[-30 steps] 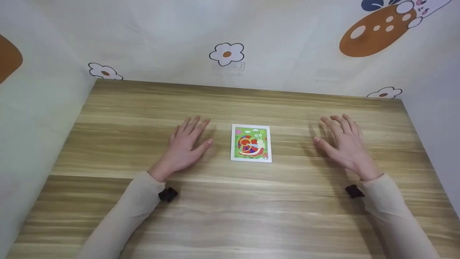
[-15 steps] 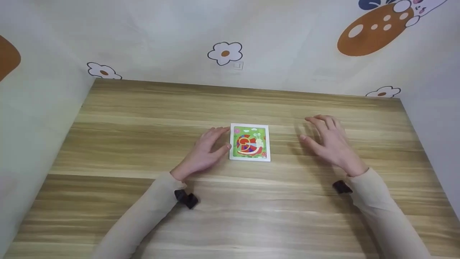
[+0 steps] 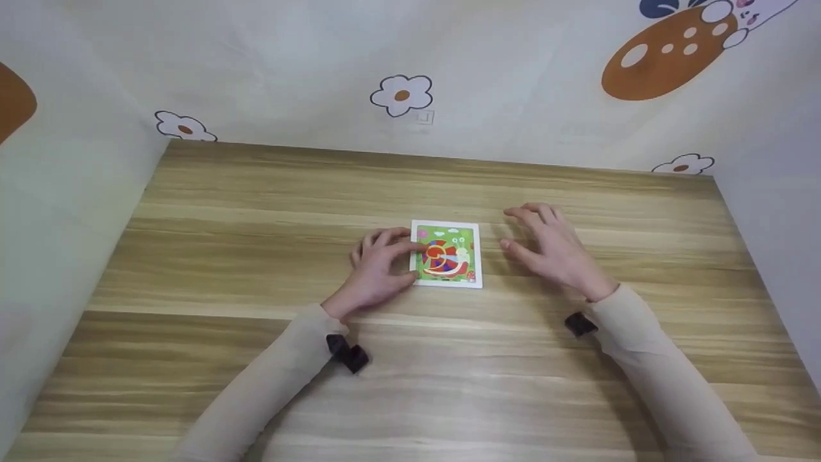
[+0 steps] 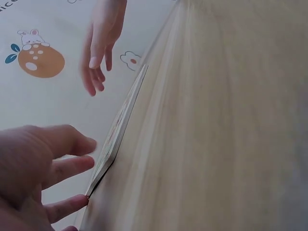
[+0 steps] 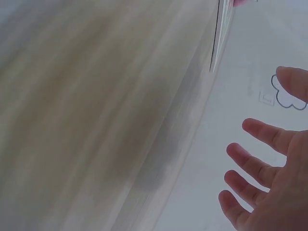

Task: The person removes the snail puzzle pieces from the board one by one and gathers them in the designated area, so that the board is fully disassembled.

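Note:
A flat rectangular board (image 3: 457, 255) with a white border and a colourful snail picture on green lies face up on the table. My left hand (image 3: 378, 266) is at its left side, with the index finger reaching over the picture and the thumb near the lower left corner. In the left wrist view, one lower fingertip meets the near corner of the board (image 4: 120, 130), while the thumb is close over its face. My right hand (image 3: 555, 247) hovers right of the board, fingers spread and slightly bent, holding nothing. The right wrist view shows these fingers (image 5: 255, 163) apart from the board.
The wood-grain table (image 3: 288, 385) extends around the board on every side. A pale wall covering with printed flowers (image 3: 402, 95) and an orange fruit figure (image 3: 667, 58) rises behind it. Dark wrist cameras (image 3: 348, 353) sit at both sleeves.
My left hand has moved right to the board's left edge, its index finger now over the picture. My right hand has moved left towards the board, which stays in place.

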Action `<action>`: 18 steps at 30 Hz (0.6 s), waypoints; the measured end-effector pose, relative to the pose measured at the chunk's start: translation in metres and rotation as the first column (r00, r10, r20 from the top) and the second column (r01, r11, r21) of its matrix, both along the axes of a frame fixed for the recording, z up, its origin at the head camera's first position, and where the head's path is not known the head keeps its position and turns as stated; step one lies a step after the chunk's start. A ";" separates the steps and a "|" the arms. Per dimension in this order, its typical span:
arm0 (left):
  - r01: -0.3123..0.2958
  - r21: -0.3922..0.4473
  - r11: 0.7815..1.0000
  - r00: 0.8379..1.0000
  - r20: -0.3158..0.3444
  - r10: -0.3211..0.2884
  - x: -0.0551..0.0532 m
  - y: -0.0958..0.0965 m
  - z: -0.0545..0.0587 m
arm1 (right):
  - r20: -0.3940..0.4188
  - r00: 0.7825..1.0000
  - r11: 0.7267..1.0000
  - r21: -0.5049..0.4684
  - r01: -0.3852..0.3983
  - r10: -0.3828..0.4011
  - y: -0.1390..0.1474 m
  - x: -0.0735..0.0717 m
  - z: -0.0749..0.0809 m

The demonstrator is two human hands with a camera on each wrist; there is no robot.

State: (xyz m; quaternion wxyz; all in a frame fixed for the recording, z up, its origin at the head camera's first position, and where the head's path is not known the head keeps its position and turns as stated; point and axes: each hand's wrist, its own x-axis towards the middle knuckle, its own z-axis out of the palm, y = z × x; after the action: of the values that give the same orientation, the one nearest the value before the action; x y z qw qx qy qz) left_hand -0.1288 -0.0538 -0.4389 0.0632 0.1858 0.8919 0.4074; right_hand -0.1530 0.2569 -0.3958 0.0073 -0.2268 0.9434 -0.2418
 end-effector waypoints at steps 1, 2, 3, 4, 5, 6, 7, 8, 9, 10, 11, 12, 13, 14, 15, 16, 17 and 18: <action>-0.002 -0.008 1.000 1.000 0.002 0.002 0.000 0.000 0.000 | 0.014 1.000 1.000 -0.001 -0.006 0.006 -0.004 -0.001 0.000; -0.004 -0.012 1.000 1.000 0.007 0.004 0.000 0.000 0.001 | 0.026 1.000 1.000 -0.003 -0.012 0.012 -0.007 -0.002 0.000; -0.007 -0.014 1.000 1.000 0.012 0.007 0.000 0.001 0.001 | 0.038 0.999 1.000 -0.006 -0.017 0.017 -0.011 -0.003 0.000; -0.010 -0.016 1.000 1.000 0.015 0.011 0.000 0.001 0.001 | 0.049 0.999 1.000 -0.011 -0.023 0.023 -0.015 -0.004 0.000; -0.014 -0.016 1.000 1.000 0.019 0.014 0.001 0.001 0.002 | 0.056 0.998 0.999 -0.017 -0.030 0.031 -0.018 -0.005 0.000; -0.017 -0.018 1.000 1.000 0.022 0.017 0.001 0.001 0.002 | 0.060 0.997 0.999 -0.022 -0.039 0.040 -0.022 -0.006 -0.001; -0.019 -0.019 1.000 1.000 0.023 0.019 0.001 0.001 0.003 | 0.065 0.997 0.998 -0.028 -0.048 0.050 -0.025 -0.007 -0.001; -0.020 -0.021 1.000 1.000 0.022 0.020 0.001 0.001 0.003 | 0.068 0.996 0.998 -0.034 -0.055 0.057 -0.028 -0.008 -0.001; -0.020 -0.024 1.000 1.000 0.020 0.020 0.000 0.001 0.003 | 0.071 0.995 0.997 -0.040 -0.062 0.064 -0.031 -0.009 -0.001; -0.020 -0.027 0.999 1.000 0.018 0.021 0.000 0.001 0.003 | 0.075 0.995 0.997 -0.046 -0.069 0.073 -0.034 -0.009 -0.001; -0.019 -0.030 0.999 1.000 0.017 0.020 0.000 0.002 0.003 | 0.079 0.994 0.996 -0.050 -0.076 0.080 -0.037 -0.010 -0.001; -0.019 -0.033 0.999 1.000 0.017 0.019 0.000 0.002 0.003 | 0.086 0.993 0.995 -0.054 -0.081 0.085 -0.040 -0.011 -0.001; -0.018 -0.039 0.999 1.000 0.019 0.018 0.000 0.002 0.003 | 0.092 0.992 0.995 -0.057 -0.084 0.089 -0.042 -0.011 -0.001; -0.017 -0.045 0.999 1.000 0.021 0.018 0.000 0.002 0.003 | 0.101 0.991 0.995 -0.060 -0.085 0.091 -0.044 -0.012 -0.001; -0.019 -0.050 0.999 0.999 0.026 0.020 0.000 0.002 0.003 | 0.109 0.990 0.994 -0.063 -0.089 0.095 -0.046 -0.012 -0.001; -0.020 -0.053 0.998 0.999 0.031 0.022 0.000 0.002 0.003 | 0.119 0.988 0.994 -0.067 -0.091 0.099 -0.048 -0.013 -0.001; -0.022 -0.057 0.998 0.999 0.034 0.024 0.000 0.003 0.003 | 0.128 0.987 0.993 -0.071 -0.092 0.101 -0.049 -0.013 -0.002; -0.023 -0.061 0.998 0.999 0.037 0.025 0.000 0.003 0.003 | 0.137 0.985 0.993 -0.077 -0.093 0.103 -0.051 -0.014 -0.002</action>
State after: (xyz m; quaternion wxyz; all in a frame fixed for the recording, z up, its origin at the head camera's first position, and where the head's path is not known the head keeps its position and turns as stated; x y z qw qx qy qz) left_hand -0.1287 -0.0511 -0.4355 0.0809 0.1654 0.9046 0.3845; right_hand -0.1670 0.2062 -0.3975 0.0777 -0.2554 0.9192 -0.2894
